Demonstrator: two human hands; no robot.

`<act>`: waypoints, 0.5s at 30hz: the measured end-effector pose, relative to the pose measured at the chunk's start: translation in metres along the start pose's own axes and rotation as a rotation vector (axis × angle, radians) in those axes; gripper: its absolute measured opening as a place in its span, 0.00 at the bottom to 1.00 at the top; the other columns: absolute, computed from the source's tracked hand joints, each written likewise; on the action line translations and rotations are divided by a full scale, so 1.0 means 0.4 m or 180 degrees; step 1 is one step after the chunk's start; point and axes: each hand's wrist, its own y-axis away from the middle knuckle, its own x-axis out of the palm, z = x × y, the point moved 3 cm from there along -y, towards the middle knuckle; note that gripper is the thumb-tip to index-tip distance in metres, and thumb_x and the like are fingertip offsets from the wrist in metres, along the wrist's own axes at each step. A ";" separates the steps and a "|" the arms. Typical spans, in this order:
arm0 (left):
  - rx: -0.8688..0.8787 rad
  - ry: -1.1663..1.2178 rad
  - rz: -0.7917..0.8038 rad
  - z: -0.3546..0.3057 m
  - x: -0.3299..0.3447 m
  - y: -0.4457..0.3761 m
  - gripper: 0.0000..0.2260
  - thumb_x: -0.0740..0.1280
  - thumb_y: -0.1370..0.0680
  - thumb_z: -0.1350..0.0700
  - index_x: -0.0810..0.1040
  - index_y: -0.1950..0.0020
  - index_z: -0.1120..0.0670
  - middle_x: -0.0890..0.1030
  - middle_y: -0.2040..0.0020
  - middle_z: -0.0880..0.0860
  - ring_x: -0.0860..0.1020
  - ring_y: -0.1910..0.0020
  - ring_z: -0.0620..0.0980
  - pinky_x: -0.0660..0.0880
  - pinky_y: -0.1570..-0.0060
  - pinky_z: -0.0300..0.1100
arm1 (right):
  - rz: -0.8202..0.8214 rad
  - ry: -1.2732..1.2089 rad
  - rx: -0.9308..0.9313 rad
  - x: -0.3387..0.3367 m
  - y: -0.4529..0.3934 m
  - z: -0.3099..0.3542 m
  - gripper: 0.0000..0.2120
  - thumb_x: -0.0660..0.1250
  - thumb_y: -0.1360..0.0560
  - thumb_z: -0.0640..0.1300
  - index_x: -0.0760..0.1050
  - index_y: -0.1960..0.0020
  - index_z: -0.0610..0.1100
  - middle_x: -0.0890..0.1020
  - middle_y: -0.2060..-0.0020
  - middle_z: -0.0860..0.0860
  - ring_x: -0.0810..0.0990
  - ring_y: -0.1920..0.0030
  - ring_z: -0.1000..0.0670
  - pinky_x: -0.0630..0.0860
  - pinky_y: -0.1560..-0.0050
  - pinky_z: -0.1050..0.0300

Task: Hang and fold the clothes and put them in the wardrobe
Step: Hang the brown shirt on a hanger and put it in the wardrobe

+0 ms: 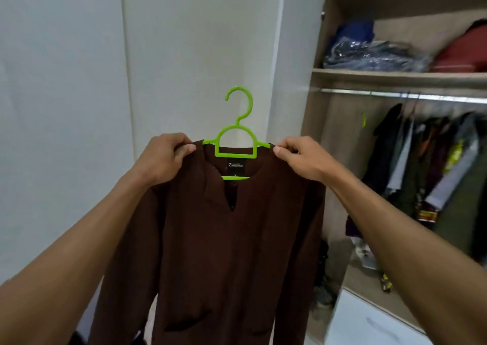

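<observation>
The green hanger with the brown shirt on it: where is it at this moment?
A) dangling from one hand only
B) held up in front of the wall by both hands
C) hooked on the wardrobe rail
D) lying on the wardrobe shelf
B: the left hand and right hand pinch the brown shirt at its shoulders, and the green hanger has its hook free in the air, left of the rail.

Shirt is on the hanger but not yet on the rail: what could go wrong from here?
Both hands, left hand and right hand, pinch only the brown shirt at its shoulders, so the green hanger could tip or slip out. The rail already carries hanging clothes, so hooking on may snag them.
</observation>
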 end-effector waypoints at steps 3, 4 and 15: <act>0.0210 0.0183 0.0040 -0.086 0.111 -0.056 0.07 0.65 0.18 0.55 0.81 0.49 0.55 0.81 0.58 0.51 0.77 0.56 0.52 0.68 0.56 0.42 | -0.0028 0.0264 0.0095 -0.095 0.046 -0.080 0.11 0.66 0.22 0.58 0.82 0.54 0.53 0.82 0.63 0.56 0.79 0.61 0.57 0.72 0.60 0.59; 0.0282 0.0242 0.0082 -0.115 0.150 -0.073 0.07 0.65 0.18 0.55 0.81 0.49 0.55 0.81 0.59 0.51 0.77 0.57 0.52 0.68 0.56 0.42 | -0.0027 0.0342 0.0110 -0.125 0.062 -0.108 0.10 0.66 0.21 0.57 0.81 0.55 0.53 0.82 0.64 0.56 0.78 0.62 0.58 0.71 0.60 0.59; 0.0712 0.0857 0.0588 -0.459 0.615 -0.268 0.07 0.65 0.18 0.55 0.81 0.53 0.54 0.81 0.61 0.51 0.78 0.60 0.49 0.71 0.60 0.36 | -0.0015 0.0453 0.0560 -0.415 0.142 -0.516 0.10 0.68 0.22 0.56 0.83 0.52 0.51 0.84 0.60 0.50 0.82 0.58 0.51 0.78 0.52 0.49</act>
